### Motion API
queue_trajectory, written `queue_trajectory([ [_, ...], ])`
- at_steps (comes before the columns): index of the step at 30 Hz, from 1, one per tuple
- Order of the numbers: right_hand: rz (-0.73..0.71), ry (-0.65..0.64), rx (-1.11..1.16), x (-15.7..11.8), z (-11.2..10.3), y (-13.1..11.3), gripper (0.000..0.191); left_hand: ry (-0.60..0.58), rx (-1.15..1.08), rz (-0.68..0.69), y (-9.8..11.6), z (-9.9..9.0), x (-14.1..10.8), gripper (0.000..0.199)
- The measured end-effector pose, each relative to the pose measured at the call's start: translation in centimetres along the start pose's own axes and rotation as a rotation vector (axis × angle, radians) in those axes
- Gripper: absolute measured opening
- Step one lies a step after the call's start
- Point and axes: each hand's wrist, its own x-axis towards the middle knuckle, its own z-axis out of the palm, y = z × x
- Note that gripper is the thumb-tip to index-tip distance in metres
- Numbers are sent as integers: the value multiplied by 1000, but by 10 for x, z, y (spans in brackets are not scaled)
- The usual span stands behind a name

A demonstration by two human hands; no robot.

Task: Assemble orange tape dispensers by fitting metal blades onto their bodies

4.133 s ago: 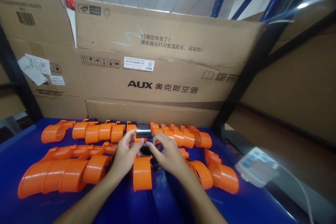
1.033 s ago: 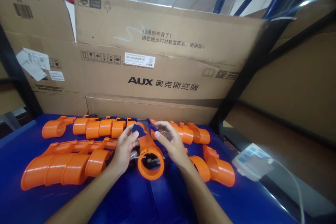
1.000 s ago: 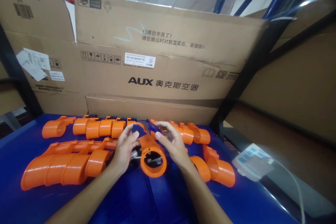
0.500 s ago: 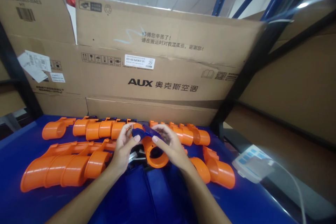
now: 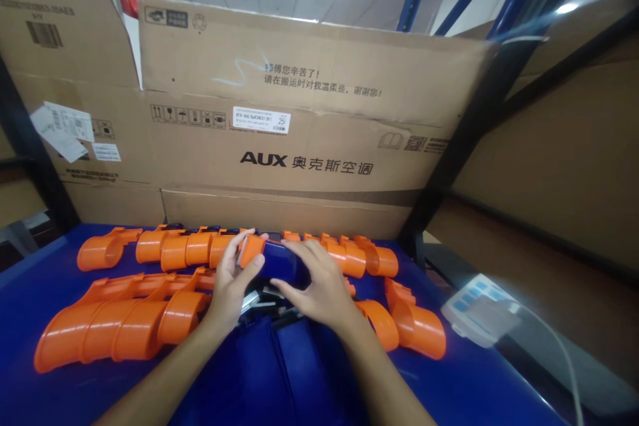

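Head view: our left hand (image 5: 229, 289) holds an orange piece (image 5: 252, 251) with a toothed edge, thumb on its face, fingers behind. Our right hand (image 5: 324, 286) curves round the outer end of a blue part (image 5: 281, 262), fingers over the top, thumb low; we cannot tell whether it is closed on the part. Orange and blue meet between the hands, raised over the middle of the surface (image 5: 24, 293); whether they are joined or only touching, we cannot tell.

Risks, as we judge them: a loose right hold could let the blue part tip and drop among the silver pieces (image 5: 249, 303) below. Pressing unevenly could skew it against the orange piece. The teeth sit close to our left fingers, so a slip there might scrape them.

Edges and room: the back orange row (image 5: 200, 248) lies just beyond our fingertips, with the cardboard (image 5: 299, 206) walling off the far side, so pushing forward would likely knock rings. The front orange group (image 5: 124, 329) crowds our left forearm; orange rings (image 5: 422, 331) lie beyond the right one. Dark blue pieces (image 5: 262, 356) spread between our forearms. Lifting upward looks the freest way.
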Motion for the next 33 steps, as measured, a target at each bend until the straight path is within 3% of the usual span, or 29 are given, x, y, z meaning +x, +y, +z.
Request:
queue_trajectory([
  [14, -93, -2, -83, -3, 4, 4, 63, 63, 50, 54, 10, 4, -2, 47],
  [23, -70, 19, -49, -2, 3, -1, 61, 46, 5, 44, 11, 4, -3, 54],
  [26, 20, 71, 28, 0, 2, -4, 59, 3, -47, 36, 9, 4, -3, 61],
  [29, 204, 154, 146, 1, 4, -6, 44, -115, -37, 31, 5, 0, -5, 62],
  [33, 422, 223, 348, 1, 11, -3, 33, -348, 210, 112, 3, -7, -9, 61],
])
